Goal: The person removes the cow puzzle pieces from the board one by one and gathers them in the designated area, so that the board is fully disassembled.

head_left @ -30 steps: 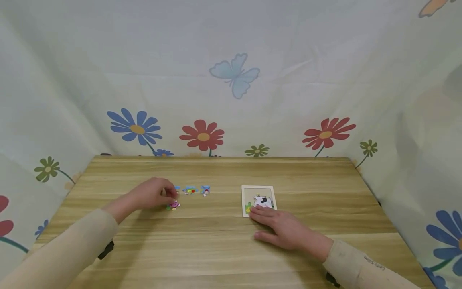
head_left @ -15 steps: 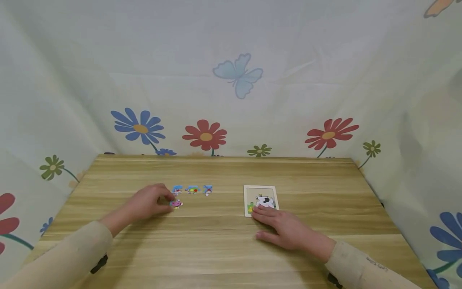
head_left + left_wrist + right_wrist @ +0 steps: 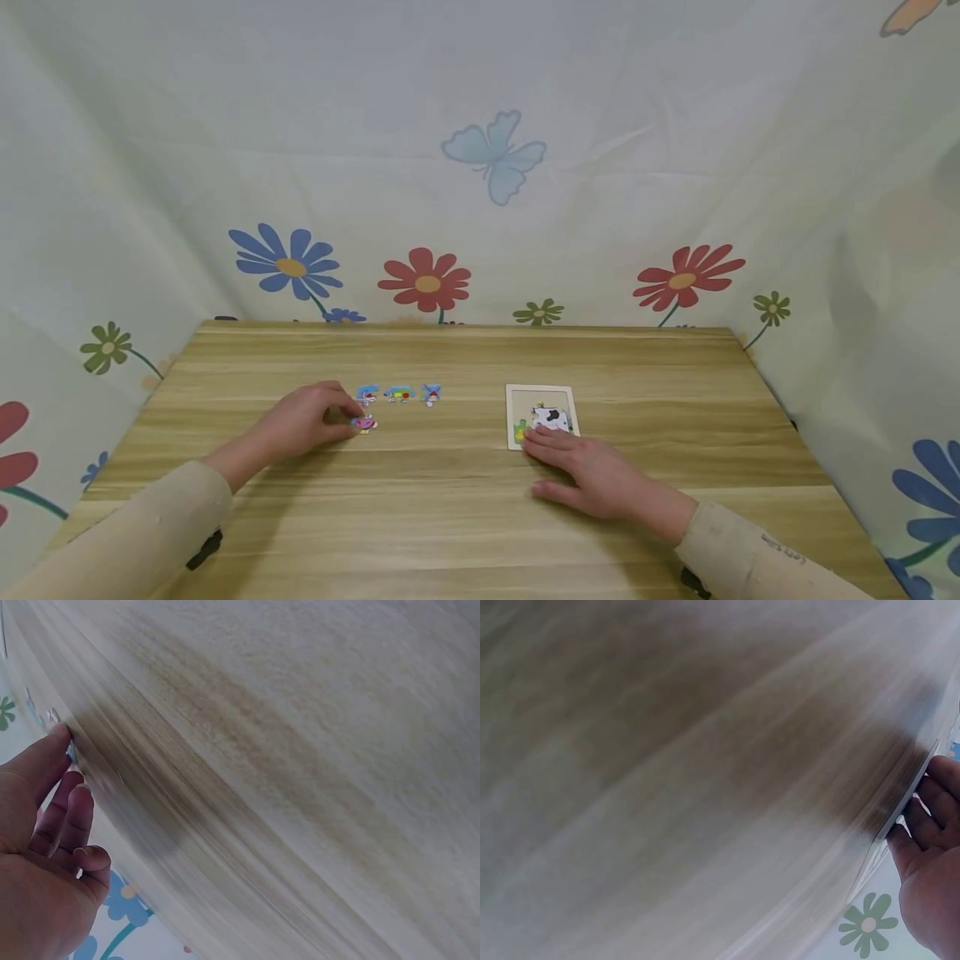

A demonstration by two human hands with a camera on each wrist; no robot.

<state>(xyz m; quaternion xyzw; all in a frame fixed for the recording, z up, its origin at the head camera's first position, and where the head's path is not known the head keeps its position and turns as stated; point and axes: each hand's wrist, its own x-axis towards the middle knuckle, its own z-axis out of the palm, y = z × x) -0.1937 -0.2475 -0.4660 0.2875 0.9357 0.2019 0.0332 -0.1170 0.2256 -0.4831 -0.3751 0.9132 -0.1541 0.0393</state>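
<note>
In the head view, my left hand (image 3: pixel 303 425) has its thumb and index finger at a small pink puzzle piece (image 3: pixel 365 424) on the table, pinching its left side. The left wrist view shows the same hand (image 3: pixel 56 840) with its other fingers loosely bent; the piece is mostly hidden there. My right hand (image 3: pixel 592 475) lies with fingers extended on the lower edge of a pale puzzle board (image 3: pixel 513 400). A cow piece (image 3: pixel 551 418) and a green piece (image 3: pixel 521 430) lie inside that board. In the right wrist view, this hand's fingers (image 3: pixel 922 825) touch the board's edge.
Beyond the pink piece, a row holds a blue piece (image 3: pixel 368 393), a blue-and-green piece (image 3: pixel 400 394) and another blue piece (image 3: pixel 431 393). They lie on a wood-grain table (image 3: pixel 450 517). Flower-printed cloth (image 3: pixel 585 225) hangs behind and at both sides.
My left hand has come slightly nearer to me, its finger and thumb now around the pink piece's left side. The leftmost blue piece is uncovered. The right hand stays on the board.
</note>
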